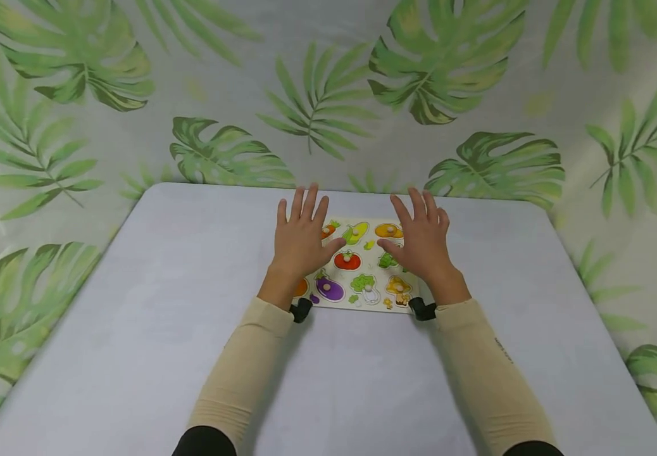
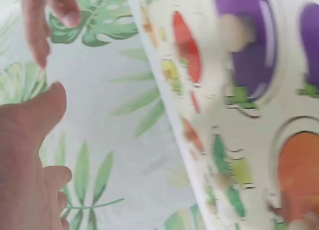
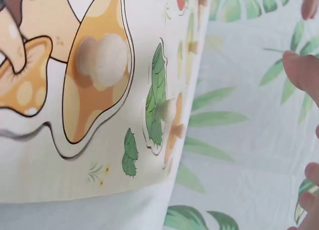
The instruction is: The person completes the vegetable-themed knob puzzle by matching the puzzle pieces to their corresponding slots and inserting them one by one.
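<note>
A cream-coloured knob puzzle board [image 1: 375, 269] with vegetable pieces lies between and under my hands. Over its left side my left hand [image 1: 302, 237] is spread, fingers straight and thumb towards the middle. My right hand [image 1: 422, 244] mirrors it on the right side, holding nothing. Between the two thumbs show a tomato piece [image 1: 347, 260] and a corn piece [image 1: 356, 233]. Nearer to me sit an eggplant piece [image 1: 330, 289], a leafy green piece [image 1: 364, 288] and a mushroom piece [image 1: 399, 287]. Wooden knobs stand out on the eggplant [image 2: 249, 55] and mushroom [image 3: 102, 100] in the wrist views. My hands partly cover the side pieces.
The board lies near the far edge of a white table [image 1: 163, 285]. Behind the table hangs a pale cloth [image 1: 340, 171] printed with green leaves. Black straps with small mounts [image 1: 301, 310] sit at my wrists, close to the board's near corners.
</note>
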The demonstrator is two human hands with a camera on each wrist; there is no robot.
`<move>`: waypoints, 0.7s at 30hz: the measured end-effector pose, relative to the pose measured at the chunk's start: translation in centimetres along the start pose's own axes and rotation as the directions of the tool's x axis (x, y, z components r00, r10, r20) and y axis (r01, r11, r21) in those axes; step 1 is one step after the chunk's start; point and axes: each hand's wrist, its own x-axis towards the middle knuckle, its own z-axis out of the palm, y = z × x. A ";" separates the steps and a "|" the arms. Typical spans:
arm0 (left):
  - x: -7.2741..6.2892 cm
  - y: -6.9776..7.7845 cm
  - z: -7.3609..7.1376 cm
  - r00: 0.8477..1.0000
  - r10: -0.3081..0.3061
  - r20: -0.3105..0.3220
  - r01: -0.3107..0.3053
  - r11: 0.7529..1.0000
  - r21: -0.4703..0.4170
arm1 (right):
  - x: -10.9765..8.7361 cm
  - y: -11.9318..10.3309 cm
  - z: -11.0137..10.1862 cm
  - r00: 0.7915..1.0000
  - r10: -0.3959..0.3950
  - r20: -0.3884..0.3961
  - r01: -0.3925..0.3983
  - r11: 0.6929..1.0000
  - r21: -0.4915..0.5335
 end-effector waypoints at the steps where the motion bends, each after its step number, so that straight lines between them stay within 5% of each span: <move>1: -0.1 -0.1 0.2 1.000 -0.009 0.007 0.009 1.000 0.005 | -0.1 -0.2 0.0 1.000 -0.009 0.013 0.009 1.000 -0.014; 21: -1.2 -1.4 1.4 0.994 -0.106 0.028 0.106 0.994 -0.006 | -0.4 -1.5 -0.2 1.000 -0.021 0.012 0.022 0.997 -0.080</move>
